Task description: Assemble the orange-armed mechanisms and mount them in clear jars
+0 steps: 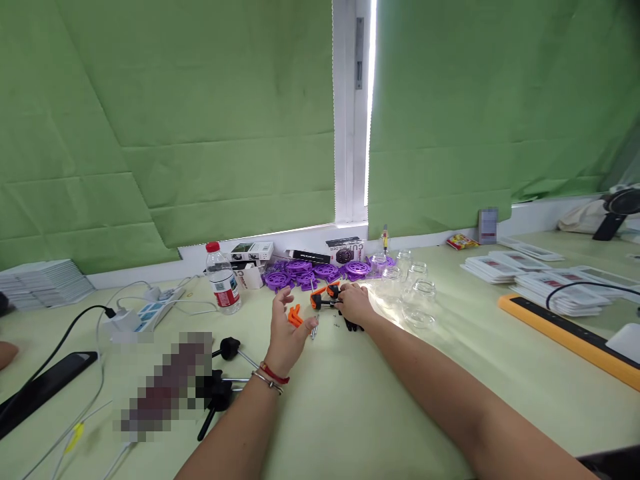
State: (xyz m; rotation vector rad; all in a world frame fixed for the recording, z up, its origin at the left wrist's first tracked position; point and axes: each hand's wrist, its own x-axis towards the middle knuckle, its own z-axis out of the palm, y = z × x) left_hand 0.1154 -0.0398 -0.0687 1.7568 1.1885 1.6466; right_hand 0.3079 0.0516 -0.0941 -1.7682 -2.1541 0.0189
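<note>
My left hand (286, 333) is over the table with thumb and fingers spread. Beyond its thumb lies an orange plastic piece (295, 316), which it does not appear to grip. Thin metal rods or screws (315, 328) lie just right of the thumb. My right hand (356, 303) reaches down with curled fingers among small black parts (353, 326). Its fingertips are partly hidden, so what they pinch is unclear. Touching or close to those fingers are orange-and-black clamp-like pieces (317, 301). Tiny screws (336, 321) are scattered between the hands.
Purple plastic wheel-like parts (300, 268) are heaped at the back, before small boxes (345, 252). Clear jars (419, 293) stand to the right. A water bottle (223, 280), a power strip (159, 310) and black knobbed rods (219, 388) are left. White card stacks (550, 290) lie far right.
</note>
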